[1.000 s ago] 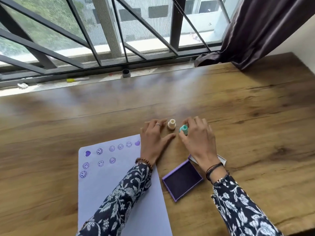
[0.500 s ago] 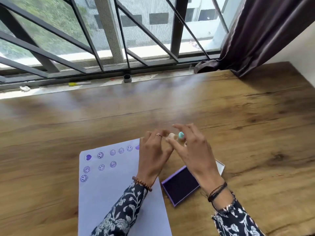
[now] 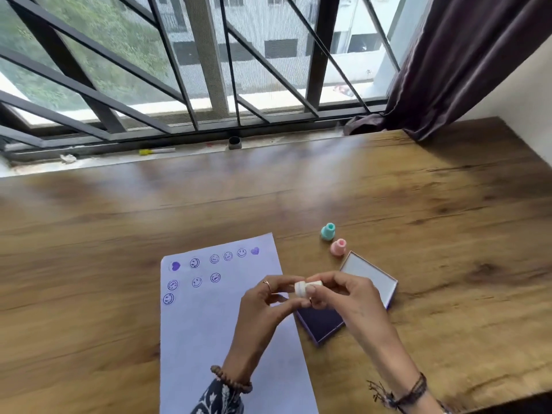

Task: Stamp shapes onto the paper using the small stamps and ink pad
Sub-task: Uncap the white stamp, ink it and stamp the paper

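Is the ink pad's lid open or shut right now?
Open. The ink pad shows its dark inked face beneath the hands, and its lid is swung back, pale inside facing up, lying on the table.

Single head-worn camera looks forward and down over a wooden desk (image 3: 418, 204), toward the window (image 3: 209, 70) along its far edge.

Bright daylight enters through far window (image 3: 209, 64); outdoors slightly washed out. Pale hazy glare streaks across far bench (image 3: 433, 204), bar shadows faint within it. Bench darker at left and far right near curtain (image 3: 454, 55). Soft shadows under both hands on paper (image 3: 206, 339). Wide-angle bending: window bars splay, bench edges curve. Slight motion blur overall; sill and fingers soft.
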Tool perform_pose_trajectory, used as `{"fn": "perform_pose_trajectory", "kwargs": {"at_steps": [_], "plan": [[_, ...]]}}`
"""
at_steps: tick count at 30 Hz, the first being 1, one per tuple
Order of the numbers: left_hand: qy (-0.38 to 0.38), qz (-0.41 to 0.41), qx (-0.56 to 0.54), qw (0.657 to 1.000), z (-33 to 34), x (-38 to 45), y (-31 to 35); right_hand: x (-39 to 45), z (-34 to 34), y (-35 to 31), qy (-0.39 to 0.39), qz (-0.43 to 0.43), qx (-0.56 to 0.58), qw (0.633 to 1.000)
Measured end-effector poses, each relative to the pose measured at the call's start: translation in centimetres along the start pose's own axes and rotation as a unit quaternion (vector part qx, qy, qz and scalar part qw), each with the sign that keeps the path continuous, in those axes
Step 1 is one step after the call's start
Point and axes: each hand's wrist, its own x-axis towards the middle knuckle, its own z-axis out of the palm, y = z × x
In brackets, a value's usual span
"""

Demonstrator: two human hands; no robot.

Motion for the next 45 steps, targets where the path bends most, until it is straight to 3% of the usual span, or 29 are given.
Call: {"fn": "perform_pose_trajectory", "kwargs": {"at_steps": [4, 16, 22, 25, 28, 34, 37, 40, 43, 45], "plan": [[-0.011, -0.047, -0.107, 0.993, -0.2, -1.0, 0.1, -1.3, 0.2, -0.1, -0.018, -0.009, 0.033, 0.999], [-0.028, -0.102, -0.196, 0.975, -0.4, -2.7, -0.9, -3.2, 0.7, 1.2, 0.016, -0.105, -0.055, 0.993], [0.021, -0.126, -0.211, 0.969, -1.4, -3.5, -2.4, -3.0, 0.0, 1.7, 0.056, -0.032, 0.026, 0.998], [0.011, -0.103, -0.141, 0.985, -1.8, -3.5, -2.9, -3.0, -0.5, 2.6, 0.113, 0.007, -0.143, 0.983], [-0.020, -0.092, -0.073, 0.993, -1.3, -3.2, -3.2, -2.8, 0.4, 3.2, 0.107, -0.018, -0.293, 0.950], [-0.070, -0.076, -0.032, 0.994, -0.6, -2.8, -3.8, -2.2, 2.0, 2.4, 0.066, -0.074, -0.383, 0.918], [-0.077, -0.072, -0.036, 0.994, -0.3, -2.9, -4.2, -1.7, 2.4, 2.0, 0.048, -0.054, -0.418, 0.906], [-0.081, -0.066, -0.029, 0.994, -0.3, -2.7, -4.5, -0.8, 1.7, 1.6, 0.046, -0.003, -0.363, 0.931], [-0.089, -0.066, -0.030, 0.993, -0.6, -2.3, -4.9, 0.1, 0.7, 1.5, 0.015, 0.099, -0.174, 0.980], [-0.092, -0.060, -0.028, 0.994, -0.6, -2.4, -5.1, 0.8, 0.1, 1.6, -0.029, 0.177, -0.065, 0.982]]}}
